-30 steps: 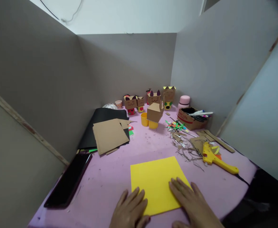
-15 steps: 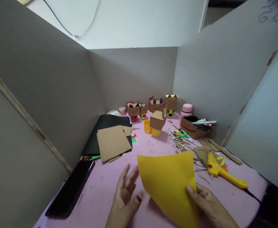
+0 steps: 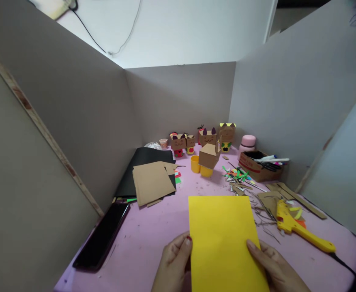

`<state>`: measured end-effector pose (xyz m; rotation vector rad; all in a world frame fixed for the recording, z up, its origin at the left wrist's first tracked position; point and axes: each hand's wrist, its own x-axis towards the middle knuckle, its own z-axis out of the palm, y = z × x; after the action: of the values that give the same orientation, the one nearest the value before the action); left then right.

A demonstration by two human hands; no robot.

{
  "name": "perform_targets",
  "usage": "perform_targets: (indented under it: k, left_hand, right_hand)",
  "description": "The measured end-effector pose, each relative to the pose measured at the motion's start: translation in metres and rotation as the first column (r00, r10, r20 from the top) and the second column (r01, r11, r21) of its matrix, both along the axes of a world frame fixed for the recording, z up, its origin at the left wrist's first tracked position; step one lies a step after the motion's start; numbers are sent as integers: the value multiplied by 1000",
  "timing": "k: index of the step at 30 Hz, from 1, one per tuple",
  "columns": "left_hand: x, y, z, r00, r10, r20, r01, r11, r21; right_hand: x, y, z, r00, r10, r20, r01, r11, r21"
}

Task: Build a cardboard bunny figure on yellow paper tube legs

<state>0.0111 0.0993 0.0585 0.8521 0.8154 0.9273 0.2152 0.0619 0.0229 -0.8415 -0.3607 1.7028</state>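
Observation:
A plain yellow sheet of paper (image 3: 222,243) is held up flat over the front of the pink table (image 3: 153,231). My left hand (image 3: 173,259) is closed on its left edge, thumb near the margin and fingers partly behind. On the opposite edge, my right hand (image 3: 273,263) pinches the sheet, its thumb lying on the front face. The paper's lower end runs out of view. Beyond it stand a brown cardboard box shape (image 3: 209,156) on a yellow cup and another yellow cup (image 3: 195,164) beside it.
Left lie a black phone (image 3: 103,237), brown cardboard pieces (image 3: 153,182) and black sheets (image 3: 129,170). Right are a yellow glue gun (image 3: 302,231), paper scraps (image 3: 237,174), a box of pens (image 3: 258,168) and a pink bottle (image 3: 247,142). Cardboard figures (image 3: 178,142) line the back.
My left hand, open and apart from the paper before, now grips its left edge. The curled sheet has straightened and faces me squarely. The view has shifted slightly left.

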Motion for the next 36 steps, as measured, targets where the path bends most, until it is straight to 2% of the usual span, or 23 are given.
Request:
perform_targets:
  k: [4, 8, 10, 15, 18, 22, 24, 27, 30, 36]
  left_hand:
    - [-1, 0, -8, 1000, -8, -14, 7, 998, -59]
    - [1, -5, -20, 976, -112, 185, 127, 989, -70]
    - [0, -6, -22, 976, -104, 190, 123, 988, -93]
    - [-7, 2, -10, 996, -78, -47, 77, 997, -26]
    - [-9, 4, -4, 995, -42, -95, 44, 999, 21]
    - [-8, 0, -14, 984, -173, -44, 173, 985, -7]
    - [-9, -2, -24, 976, -202, -79, 202, 979, -7]
    - [-12, -2, -35, 961, -138, -239, 147, 989, 18]
    - [-15, -1, -39, 896, -95, -433, 122, 992, 34]
    - [-16, -2, -37, 837, -89, -541, 133, 990, 44]
  right_hand:
    - [3, 3, -8, 999, -17, 37, 18, 1000, -24]
    - [8, 4, -10, 1000, -5, 23, 6, 999, -40]
    - [9, 4, -7, 1000, 10, 18, -9, 999, -34]
    - [6, 4, 7, 997, 42, 62, -44, 998, 36]
    - [3, 4, 11, 990, 65, 121, -68, 998, 15]
    - [1, 5, 6, 988, 8, 152, -5, 1000, -17]
    - [1, 5, 4, 990, -8, 138, 11, 1000, -25]
    - [-2, 6, 1, 995, -13, 98, 15, 1000, -19]
    - [-3, 7, -2, 997, 3, 76, -2, 1000, -4]
    - [-1, 5, -9, 997, 10, 79, -12, 1000, 24]
